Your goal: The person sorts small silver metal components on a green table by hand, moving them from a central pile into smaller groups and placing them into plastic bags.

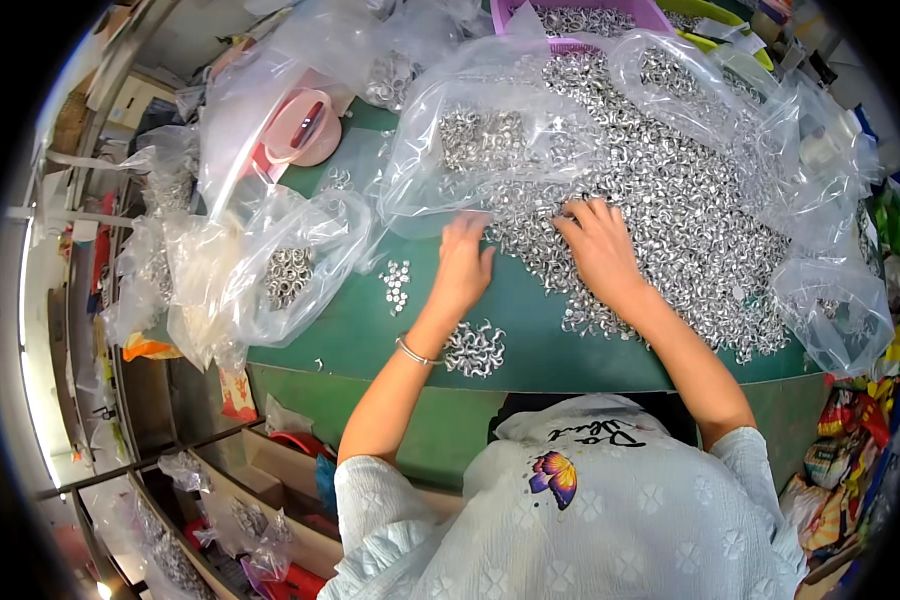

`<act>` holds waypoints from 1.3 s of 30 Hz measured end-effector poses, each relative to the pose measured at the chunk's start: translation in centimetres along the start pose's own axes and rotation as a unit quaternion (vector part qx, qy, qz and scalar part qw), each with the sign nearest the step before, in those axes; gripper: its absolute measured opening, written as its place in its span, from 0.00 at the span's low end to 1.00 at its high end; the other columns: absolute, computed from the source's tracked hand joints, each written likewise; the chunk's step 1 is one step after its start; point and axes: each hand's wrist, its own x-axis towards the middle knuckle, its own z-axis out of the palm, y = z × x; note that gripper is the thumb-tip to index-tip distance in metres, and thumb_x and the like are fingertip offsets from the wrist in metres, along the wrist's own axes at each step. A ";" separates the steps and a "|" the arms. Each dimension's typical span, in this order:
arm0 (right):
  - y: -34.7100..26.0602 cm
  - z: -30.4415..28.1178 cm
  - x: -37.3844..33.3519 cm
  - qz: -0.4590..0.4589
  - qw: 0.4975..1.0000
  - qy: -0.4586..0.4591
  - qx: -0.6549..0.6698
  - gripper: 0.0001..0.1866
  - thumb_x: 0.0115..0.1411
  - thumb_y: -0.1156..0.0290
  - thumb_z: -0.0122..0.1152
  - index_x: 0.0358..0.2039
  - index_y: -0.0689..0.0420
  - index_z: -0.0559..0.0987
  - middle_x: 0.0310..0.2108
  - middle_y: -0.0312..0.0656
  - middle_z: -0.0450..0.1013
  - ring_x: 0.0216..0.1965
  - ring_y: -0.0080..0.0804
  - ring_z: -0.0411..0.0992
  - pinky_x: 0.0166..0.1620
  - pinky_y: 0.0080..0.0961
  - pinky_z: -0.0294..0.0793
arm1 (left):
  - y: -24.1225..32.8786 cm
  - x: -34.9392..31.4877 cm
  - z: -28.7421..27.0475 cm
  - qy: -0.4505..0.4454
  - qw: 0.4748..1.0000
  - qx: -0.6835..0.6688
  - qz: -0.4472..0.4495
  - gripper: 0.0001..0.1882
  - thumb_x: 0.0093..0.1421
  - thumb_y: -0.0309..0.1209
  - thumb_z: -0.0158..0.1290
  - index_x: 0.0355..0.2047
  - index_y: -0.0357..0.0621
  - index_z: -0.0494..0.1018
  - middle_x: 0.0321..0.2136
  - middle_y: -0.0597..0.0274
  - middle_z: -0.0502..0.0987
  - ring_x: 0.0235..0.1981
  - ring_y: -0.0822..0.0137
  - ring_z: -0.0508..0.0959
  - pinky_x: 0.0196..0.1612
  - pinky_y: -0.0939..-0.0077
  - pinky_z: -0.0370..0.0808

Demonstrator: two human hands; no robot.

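Where a big heap of small, curved, shiny silver metal pieces (670, 210) lies on a flat green table (540, 325), a person has both bare hands at its left edge. The right hand (602, 248) has its fingers bent and a little apart, with the tips on the heap; whether it pinches a piece, one cannot tell. The left hand (462, 262) is just beside the heap, with its thumb away from its fingers. Its fingertips are blurry, so one cannot tell if they hold anything. A thin, round silver bracelet (411, 351) is on the left wrist.

A large, clear plastic bag (410, 195) with pieces inside lies on the heap's far left part. Left of the heap and nearer the person is a small, loose bunch of silver curved pieces (473, 349). Farther left of the heap is a smaller patch of little silver bits (396, 288). Past that sits an open, crinkly clear bag (335, 235) with silver rings (290, 274) in it. A round pink plastic tub (318, 148) stands to the heap's far left. Behind the heap are a purple plastic basket (658, 18) and a yellow-green plastic tray (765, 58), both holding silver pieces.
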 end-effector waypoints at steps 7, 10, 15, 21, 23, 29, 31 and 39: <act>-0.9 -2.4 -2.2 0.007 0.997 0.038 0.061 0.10 0.53 0.78 0.60 0.37 0.59 0.78 0.41 0.40 0.72 0.49 0.39 0.68 0.49 0.33 0.64 | 3.0 -1.3 2.4 0.034 0.982 -0.182 -0.025 0.28 0.51 0.13 0.54 0.54 0.39 0.68 0.51 0.48 0.67 0.46 0.49 0.71 0.50 0.66 0.70; -1.7 -2.7 -1.4 0.056 0.988 0.063 0.130 0.08 0.55 0.77 0.60 0.37 0.60 0.78 0.40 0.42 0.73 0.46 0.40 0.70 0.47 0.34 0.65 | 5.1 -1.2 2.5 0.021 0.984 -0.175 -0.004 0.27 0.51 0.12 0.52 0.53 0.38 0.68 0.53 0.46 0.66 0.50 0.47 0.68 0.55 0.62 0.66; -0.5 -3.0 -1.1 0.090 0.986 0.082 0.115 0.09 0.56 0.76 0.60 0.39 0.59 0.78 0.41 0.43 0.74 0.45 0.42 0.70 0.48 0.35 0.65 | 7.9 -1.5 3.3 -0.048 0.990 -0.126 0.051 0.30 0.46 0.09 0.48 0.53 0.33 0.67 0.59 0.41 0.59 0.57 0.40 0.61 0.60 0.57 0.62; 0.8 -4.1 -1.0 0.111 0.985 0.079 0.101 0.08 0.56 0.76 0.60 0.38 0.59 0.78 0.41 0.44 0.74 0.45 0.44 0.71 0.48 0.37 0.66 | 9.6 -2.8 1.9 -0.135 0.977 -0.115 0.117 0.32 0.46 0.09 0.46 0.55 0.36 0.68 0.62 0.42 0.58 0.63 0.41 0.58 0.63 0.56 0.60; 0.7 -3.9 -1.0 0.089 0.988 0.063 0.109 0.09 0.56 0.76 0.60 0.38 0.59 0.78 0.40 0.44 0.75 0.44 0.45 0.71 0.48 0.37 0.67 | 8.6 -3.2 -0.2 -0.167 0.969 -0.146 0.111 0.30 0.48 0.09 0.46 0.54 0.37 0.69 0.61 0.43 0.62 0.63 0.44 0.61 0.62 0.58 0.62; -2.0 -0.9 2.5 0.015 0.993 0.076 0.091 0.10 0.54 0.72 0.64 0.36 0.60 0.78 0.38 0.41 0.72 0.44 0.41 0.67 0.49 0.34 0.65 | 3.1 -1.0 -1.1 -0.028 0.996 -0.084 0.006 0.20 0.54 0.16 0.53 0.49 0.36 0.71 0.47 0.47 0.72 0.50 0.47 0.71 0.54 0.61 0.68; -3.0 0.8 3.6 0.033 0.998 0.055 0.012 0.10 0.52 0.70 0.65 0.35 0.59 0.78 0.38 0.40 0.71 0.44 0.39 0.66 0.49 0.34 0.63 | 2.3 0.0 0.0 -0.001 0.999 -0.042 0.003 0.20 0.54 0.17 0.54 0.49 0.35 0.70 0.46 0.47 0.71 0.48 0.46 0.71 0.54 0.61 0.68; -1.2 1.1 2.9 0.027 0.992 0.112 0.056 0.05 0.51 0.72 0.64 0.29 0.56 0.77 0.33 0.37 0.72 0.40 0.37 0.67 0.47 0.36 0.59 | 4.2 0.2 2.7 0.010 0.975 -0.219 -0.044 0.24 0.53 0.14 0.54 0.52 0.35 0.69 0.47 0.50 0.71 0.45 0.57 0.74 0.43 0.70 0.73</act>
